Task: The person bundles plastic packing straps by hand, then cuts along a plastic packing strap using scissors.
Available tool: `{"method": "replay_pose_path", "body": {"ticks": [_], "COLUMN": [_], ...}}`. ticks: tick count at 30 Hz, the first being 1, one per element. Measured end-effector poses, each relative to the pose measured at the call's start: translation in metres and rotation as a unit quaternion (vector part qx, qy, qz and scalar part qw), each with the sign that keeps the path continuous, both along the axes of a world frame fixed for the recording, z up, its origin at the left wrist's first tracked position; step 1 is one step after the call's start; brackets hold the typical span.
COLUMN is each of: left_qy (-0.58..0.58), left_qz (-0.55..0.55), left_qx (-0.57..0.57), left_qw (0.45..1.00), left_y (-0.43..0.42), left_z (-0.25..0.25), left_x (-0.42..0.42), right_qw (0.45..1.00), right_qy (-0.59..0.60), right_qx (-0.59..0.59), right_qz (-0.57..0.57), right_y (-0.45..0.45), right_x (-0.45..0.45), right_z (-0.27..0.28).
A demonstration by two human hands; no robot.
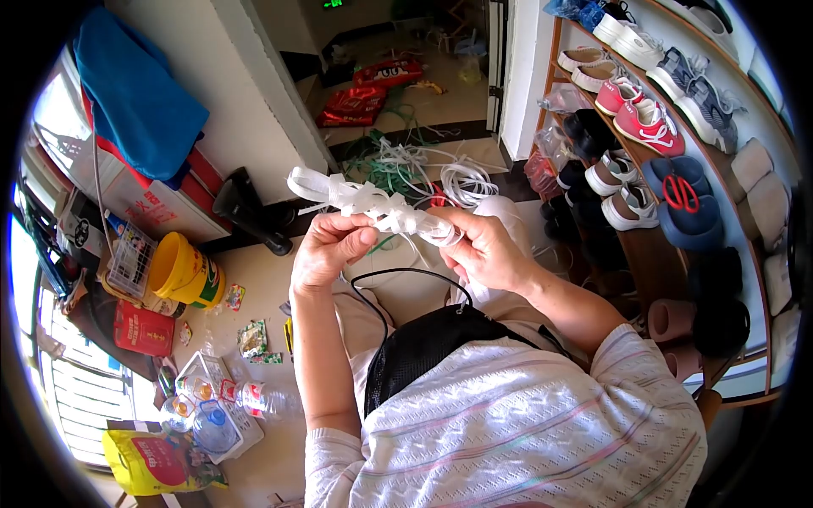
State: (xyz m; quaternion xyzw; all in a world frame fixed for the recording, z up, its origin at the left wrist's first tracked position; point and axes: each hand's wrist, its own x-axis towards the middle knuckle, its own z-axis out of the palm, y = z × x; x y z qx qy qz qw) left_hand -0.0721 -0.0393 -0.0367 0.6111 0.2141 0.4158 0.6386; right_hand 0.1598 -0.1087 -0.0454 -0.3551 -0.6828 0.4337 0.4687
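Note:
In front of my chest I hold a bundle of folded white plastic strapping, with short loops and ends sticking out along its length. My left hand pinches its underside near the middle, thumb against the fingers. At the bundle's right end, my right hand is closed around the strap. Beyond my hands, a coil of loose white strapping lies on the floor. Tangled green strapping is heaped beside it. A black bag with a thin cord rests on my lap.
On the right stands a shoe rack with red-handled scissors on a blue slipper. To the left are black boots, a yellow bucket and a white basket with plastic bottles. An open doorway with red bags lies ahead.

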Motion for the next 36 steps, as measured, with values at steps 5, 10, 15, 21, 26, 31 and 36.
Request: {"method": "replay_pose_path", "body": {"ticks": [5,10,15,21,26,31,36], "left_qy": [-0.052,-0.057,-0.069,-0.038,-0.138,-0.193,-0.204], "left_qz": [0.061,-0.007,0.038,0.041,-0.012,0.045,0.118], "left_qx": [0.016,-0.054,-0.029,-0.016,-0.013,-0.017,-0.027], "left_qw": [0.997,0.997,0.997,0.998,0.990,0.980,0.971], "left_y": [-0.003,0.001,-0.013,-0.014,-0.018,-0.033,-0.033], "left_z": [-0.005,-0.003,0.006,0.004,0.002,0.002,-0.006], "left_x": [0.002,-0.011,0.009,0.014,0.025,0.055,0.078], "right_qw": [1.000,1.000,1.000,0.997,0.997,0.991,0.978], "right_qy": [-0.022,-0.010,-0.023,-0.058,-0.049,-0.090,-0.121], "right_qx": [0.008,-0.005,0.012,0.048,-0.006,0.052,0.110], "right_qz": [-0.003,0.011,0.018,-0.023,-0.053,-0.079,-0.127], "right_y": [0.000,-0.001,0.000,-0.001,0.001,0.005,0.012], "right_x": [0.000,-0.001,-0.001,0.000,0.005,0.004,0.001], "right_z": [0.002,0.005,0.002,0.003,0.006,0.001,-0.011]}}
